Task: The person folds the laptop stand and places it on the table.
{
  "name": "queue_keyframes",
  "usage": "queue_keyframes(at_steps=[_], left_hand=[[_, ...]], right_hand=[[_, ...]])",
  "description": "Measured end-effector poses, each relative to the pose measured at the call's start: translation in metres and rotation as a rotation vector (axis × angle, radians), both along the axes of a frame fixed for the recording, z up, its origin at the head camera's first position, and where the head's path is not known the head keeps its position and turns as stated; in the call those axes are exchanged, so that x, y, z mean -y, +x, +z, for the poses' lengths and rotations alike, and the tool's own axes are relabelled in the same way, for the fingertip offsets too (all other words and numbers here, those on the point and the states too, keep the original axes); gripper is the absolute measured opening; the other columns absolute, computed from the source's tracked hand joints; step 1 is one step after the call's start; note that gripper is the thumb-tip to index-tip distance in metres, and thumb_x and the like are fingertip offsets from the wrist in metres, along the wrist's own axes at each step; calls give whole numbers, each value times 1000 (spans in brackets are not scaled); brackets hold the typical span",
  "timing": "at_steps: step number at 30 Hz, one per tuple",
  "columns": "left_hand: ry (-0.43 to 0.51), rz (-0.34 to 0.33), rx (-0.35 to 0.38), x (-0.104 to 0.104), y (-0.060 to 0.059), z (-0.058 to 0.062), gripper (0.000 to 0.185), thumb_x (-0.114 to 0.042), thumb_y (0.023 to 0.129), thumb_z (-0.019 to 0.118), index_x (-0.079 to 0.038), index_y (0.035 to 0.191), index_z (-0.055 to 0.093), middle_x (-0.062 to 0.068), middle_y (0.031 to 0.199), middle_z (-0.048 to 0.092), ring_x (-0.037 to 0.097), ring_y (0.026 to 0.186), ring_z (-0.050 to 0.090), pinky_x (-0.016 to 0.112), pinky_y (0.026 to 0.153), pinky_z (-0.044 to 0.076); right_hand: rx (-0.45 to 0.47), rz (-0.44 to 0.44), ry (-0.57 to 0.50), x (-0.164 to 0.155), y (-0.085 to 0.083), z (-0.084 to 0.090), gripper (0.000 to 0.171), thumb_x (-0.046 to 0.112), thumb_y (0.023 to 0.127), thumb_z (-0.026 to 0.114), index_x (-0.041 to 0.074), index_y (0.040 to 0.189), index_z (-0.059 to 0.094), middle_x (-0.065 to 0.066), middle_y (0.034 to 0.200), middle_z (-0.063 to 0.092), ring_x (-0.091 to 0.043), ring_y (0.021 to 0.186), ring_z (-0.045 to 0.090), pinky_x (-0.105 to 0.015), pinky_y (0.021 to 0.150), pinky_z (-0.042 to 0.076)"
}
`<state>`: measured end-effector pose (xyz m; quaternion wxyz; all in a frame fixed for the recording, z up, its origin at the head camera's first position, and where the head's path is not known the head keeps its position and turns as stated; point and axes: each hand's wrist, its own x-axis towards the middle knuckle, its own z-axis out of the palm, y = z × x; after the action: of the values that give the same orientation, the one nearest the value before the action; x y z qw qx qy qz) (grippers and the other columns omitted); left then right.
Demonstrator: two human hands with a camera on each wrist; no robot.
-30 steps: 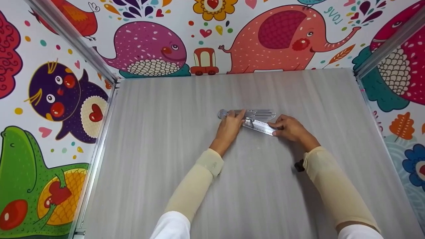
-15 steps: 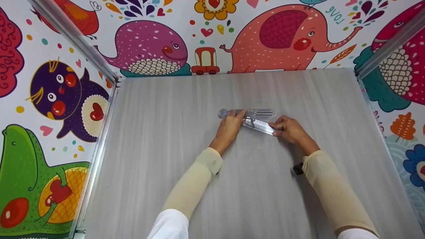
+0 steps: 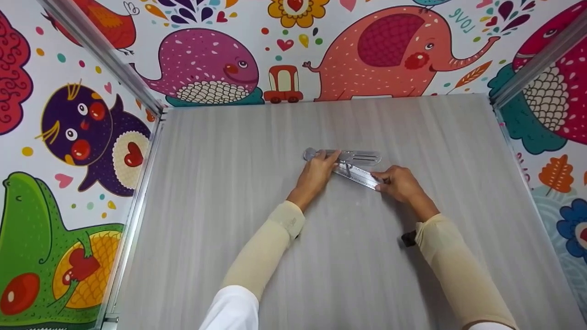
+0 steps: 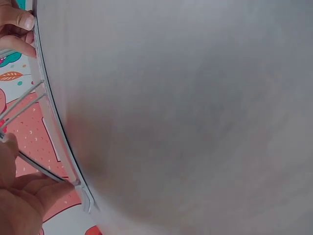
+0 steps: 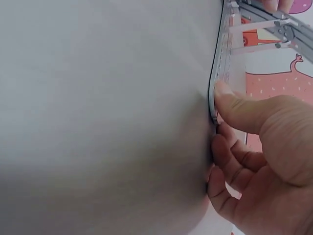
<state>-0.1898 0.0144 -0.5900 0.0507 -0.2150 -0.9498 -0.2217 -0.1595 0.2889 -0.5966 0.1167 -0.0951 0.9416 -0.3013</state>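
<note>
Both arms reach forward over the worktop (image 3: 348,256), elbows toward the near edge. The left hand (image 3: 314,178) angles inward, palm down, its thumb and fingers closed around the left part of the upper bar (image 3: 362,158). The right hand (image 3: 403,184) comes in from the other side and pinches the outer end of the lower bar (image 3: 357,176) between thumb and curled fingers.

The two bars make up a slim ruler, which lies between the hands. The upper bar is clear and slotted; its rounded tip shows just past the left hand, and the rest runs out to the right, beyond the right hand's fingertips. The lower bar, shiny with scale marks along its edges, slants from beside the left hand down to the right one. Pale cross links (image 5: 257,25) join the bars.

Beige sleeves (image 3: 266,247) cover the forearms, and a black object (image 3: 408,239) sits beneath the right wrist. Under the hands the worktop is grey with a streaky grain. Ahead of them rises a wall printed with a coral elephant (image 3: 385,55) and a purple whale (image 3: 208,64); to the left hand's side are a penguin (image 3: 91,133) and a green crocodile (image 3: 27,247).
</note>
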Motion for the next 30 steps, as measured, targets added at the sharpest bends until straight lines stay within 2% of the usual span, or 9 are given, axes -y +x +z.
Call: queue_keyframes(at_steps=[5,9,14,19,22,25,30], left_hand=[[-16,-30,32,1,-3,-1,42,-33,105,55,-26,146,57,16,126,68,31,110,71,39,90,59],[-11,-75,53,3,-9,-1,43,-33,105,53,-26,148,56,16,132,66,31,117,68,39,95,57],[-16,-147,84,8,-17,1,43,-29,106,53,-26,149,54,13,134,65,28,117,68,39,95,57],[-19,-218,142,12,-26,4,44,-28,107,53,-28,151,52,9,139,63,22,119,65,37,102,54],[-12,-251,153,12,-32,6,45,-27,105,54,-28,150,53,7,141,63,19,115,64,38,104,53],[3,-257,165,11,-37,6,45,-26,103,57,-28,148,55,7,142,63,18,111,65,37,103,53],[21,-220,239,7,-43,8,46,-28,100,59,-32,146,57,3,146,61,16,120,63,36,108,49]], right_hand=[[-27,-31,33,3,8,2,46,10,83,83,13,128,72,-16,89,71,-21,74,55,-31,65,42],[-41,-61,47,6,14,1,46,12,82,83,13,127,73,-10,82,70,-20,73,54,-32,65,42],[-59,-109,29,12,23,-3,46,14,80,85,14,125,74,-10,84,72,-21,76,54,-34,66,42],[-85,-172,1,21,33,-5,43,15,78,86,14,120,76,-11,86,74,-20,73,53,-34,63,42],[-93,-215,-23,26,39,-6,41,14,78,86,13,119,77,-12,88,73,-20,75,53,-33,64,42],[-104,-251,-50,31,43,-7,41,12,77,86,11,118,77,-15,90,71,-23,79,56,-34,67,43],[-150,-311,-69,39,47,-10,41,9,75,88,7,114,78,-18,94,71,-29,85,63,-41,72,48]])
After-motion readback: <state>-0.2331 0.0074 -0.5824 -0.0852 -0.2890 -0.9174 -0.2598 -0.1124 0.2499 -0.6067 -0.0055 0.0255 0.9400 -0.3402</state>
